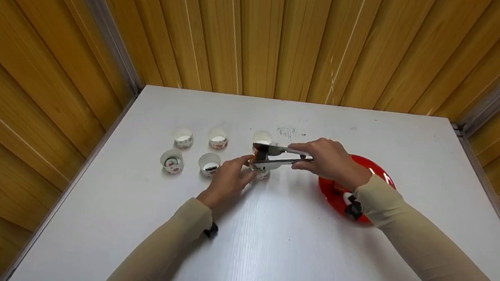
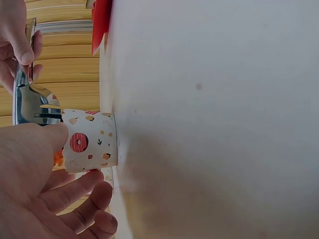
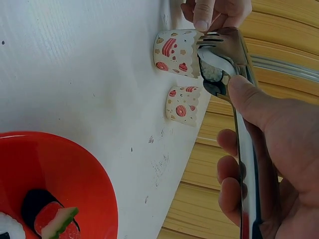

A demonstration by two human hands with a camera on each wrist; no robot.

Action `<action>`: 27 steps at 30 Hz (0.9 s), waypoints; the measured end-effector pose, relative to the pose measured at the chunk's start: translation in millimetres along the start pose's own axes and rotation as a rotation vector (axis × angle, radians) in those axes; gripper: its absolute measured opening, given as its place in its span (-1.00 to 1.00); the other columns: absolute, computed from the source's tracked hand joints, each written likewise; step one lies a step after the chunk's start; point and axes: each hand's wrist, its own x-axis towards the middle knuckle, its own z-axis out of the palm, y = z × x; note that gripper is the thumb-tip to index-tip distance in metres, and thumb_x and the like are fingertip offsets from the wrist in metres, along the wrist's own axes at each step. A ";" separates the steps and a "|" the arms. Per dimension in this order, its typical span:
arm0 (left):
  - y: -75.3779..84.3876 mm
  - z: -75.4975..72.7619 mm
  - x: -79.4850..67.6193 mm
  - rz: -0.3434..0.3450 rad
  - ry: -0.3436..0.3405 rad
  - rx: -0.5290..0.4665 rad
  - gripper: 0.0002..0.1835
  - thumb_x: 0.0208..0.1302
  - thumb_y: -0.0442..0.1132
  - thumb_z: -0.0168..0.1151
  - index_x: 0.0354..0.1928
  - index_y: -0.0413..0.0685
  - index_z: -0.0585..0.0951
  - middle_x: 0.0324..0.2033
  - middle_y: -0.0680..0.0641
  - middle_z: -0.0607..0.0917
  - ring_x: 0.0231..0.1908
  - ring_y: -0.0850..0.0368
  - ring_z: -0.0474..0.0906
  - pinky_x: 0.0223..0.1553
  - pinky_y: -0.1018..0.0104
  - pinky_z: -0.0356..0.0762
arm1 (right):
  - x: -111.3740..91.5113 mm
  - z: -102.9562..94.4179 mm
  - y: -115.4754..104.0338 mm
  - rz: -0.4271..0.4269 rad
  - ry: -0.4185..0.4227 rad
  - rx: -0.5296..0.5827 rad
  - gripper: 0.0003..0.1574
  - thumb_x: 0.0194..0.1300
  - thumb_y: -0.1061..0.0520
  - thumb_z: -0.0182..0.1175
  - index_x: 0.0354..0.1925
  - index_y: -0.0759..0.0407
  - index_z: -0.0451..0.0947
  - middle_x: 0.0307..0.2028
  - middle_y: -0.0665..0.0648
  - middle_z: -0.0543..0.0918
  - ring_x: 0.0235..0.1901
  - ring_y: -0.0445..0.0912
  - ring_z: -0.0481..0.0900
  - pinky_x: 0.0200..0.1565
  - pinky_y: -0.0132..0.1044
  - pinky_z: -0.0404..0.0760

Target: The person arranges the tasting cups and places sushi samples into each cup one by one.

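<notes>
My right hand (image 1: 327, 160) grips metal serving tongs (image 3: 244, 144) with a slotted, fork-like side. Between the tongs' ends is a sushi piece (image 3: 212, 72) with white rice and a dark band; some orange shows beside the tongs in the left wrist view. The tongs' ends are at the rim of a donut-printed paper baking cup (image 2: 89, 142) standing on the table. My left hand (image 1: 230, 177) holds this cup, thumb at its rim and index finger against its side, the other fingers loosely bent. The inside of the cup is hidden.
More printed paper cups stand around: an upright one (image 1: 262, 137) just behind, others to the left. Two front cups (image 1: 172, 162) hold dark-and-white pieces. At right, under my forearm, a red plate (image 1: 376, 166) carries more sushi pieces (image 3: 52, 219). Wood-pattern walls (image 1: 259, 37) border the white table.
</notes>
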 end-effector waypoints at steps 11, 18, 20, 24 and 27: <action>2.6 -0.8 -1.0 -0.002 0.004 0.021 -0.45 0.43 -0.01 0.33 0.34 -0.13 0.55 0.01 -0.17 0.75 0.06 -0.10 0.67 0.08 -0.03 0.58 | -2.5 -3.2 -1.8 -0.010 0.044 -0.003 -0.41 0.29 -0.10 0.46 0.27 -0.18 0.63 -0.26 -0.08 0.79 -0.39 -0.10 0.56 -0.42 -0.19 0.45; 3.4 -1.4 -1.1 -0.013 -0.004 0.016 -0.45 0.43 -0.01 0.33 0.34 -0.12 0.55 0.02 -0.16 0.75 0.07 -0.08 0.66 0.10 -0.02 0.57 | -3.8 -2.3 -0.6 0.015 0.018 0.009 -0.39 0.30 -0.10 0.45 0.29 -0.15 0.62 -0.23 -0.07 0.78 -0.37 -0.09 0.56 -0.38 -0.17 0.47; 3.8 -1.5 -1.2 -0.023 -0.010 0.014 -0.44 0.43 -0.01 0.33 0.35 -0.12 0.54 0.02 -0.15 0.75 0.08 -0.08 0.66 0.11 -0.02 0.56 | -4.1 -2.6 -0.4 0.025 0.006 0.014 -0.38 0.30 -0.11 0.45 0.30 -0.15 0.61 -0.22 -0.06 0.78 -0.37 -0.09 0.55 -0.37 -0.17 0.48; 4.2 -1.8 -1.2 -0.034 -0.019 0.010 -0.43 0.43 -0.02 0.33 0.37 -0.12 0.53 0.03 -0.15 0.74 0.08 -0.08 0.66 0.13 -0.01 0.55 | -5.1 -2.8 1.1 0.041 -0.009 0.032 -0.35 0.29 -0.11 0.45 0.32 -0.15 0.60 -0.16 -0.04 0.79 -0.36 -0.08 0.56 -0.34 -0.17 0.49; 3.9 -2.5 -1.0 -0.032 -0.025 0.008 -0.43 0.43 -0.02 0.33 0.37 -0.12 0.53 0.03 -0.15 0.74 0.08 -0.07 0.65 0.13 0.00 0.56 | -6.4 -2.9 3.1 0.049 -0.014 0.045 -0.34 0.29 -0.12 0.45 0.33 -0.16 0.59 -0.13 -0.04 0.79 -0.33 -0.07 0.57 -0.31 -0.17 0.50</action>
